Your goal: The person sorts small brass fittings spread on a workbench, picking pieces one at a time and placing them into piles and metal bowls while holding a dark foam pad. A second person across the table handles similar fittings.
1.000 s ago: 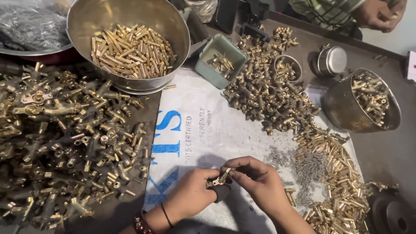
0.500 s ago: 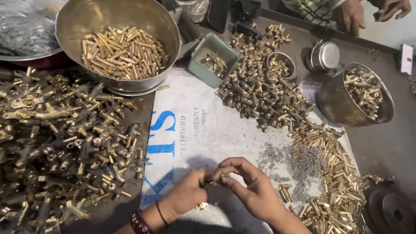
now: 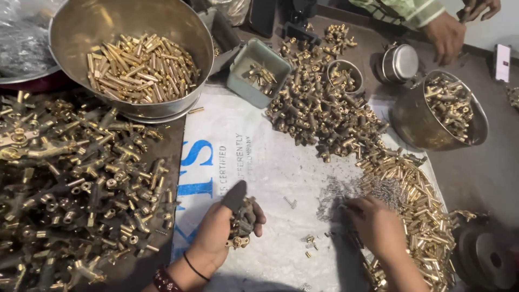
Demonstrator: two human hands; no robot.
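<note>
Nearest the camera, the left hand [image 3: 219, 238] is curling shut around a dark brass valve body [image 3: 241, 223], lifting it just above the white woven sack [image 3: 259, 162] that is covering the table. A second ago both hands were meeting over this same part, fingers together at its end; now they are working well apart. That suggests one small piece has just been seated and the next is being fetched.

The right hand [image 3: 376, 227] is reaching to the right, fingers spread and lying on the near edge of the bright brass pins [image 3: 416, 205], beside a scatter of small grey springs [image 3: 346, 189]. Whether it is pinching anything yet is hidden under the fingers.

To the left, a wide heap of assembled brass fittings [image 3: 81, 184] is filling the dark tabletop. Farther out, a mound of darker brass pieces [image 3: 319, 113] is lying in the middle, with a small green tray [image 3: 258, 73] and a small steel cup [image 3: 344, 75] beside it. A steel pot [image 3: 440, 111] of parts is standing far right, and a large steel bowl [image 3: 130, 54] of brass rods far left. At the far edge another person's hand [image 3: 446, 35] is hovering near a steel tin [image 3: 400, 62].
</note>
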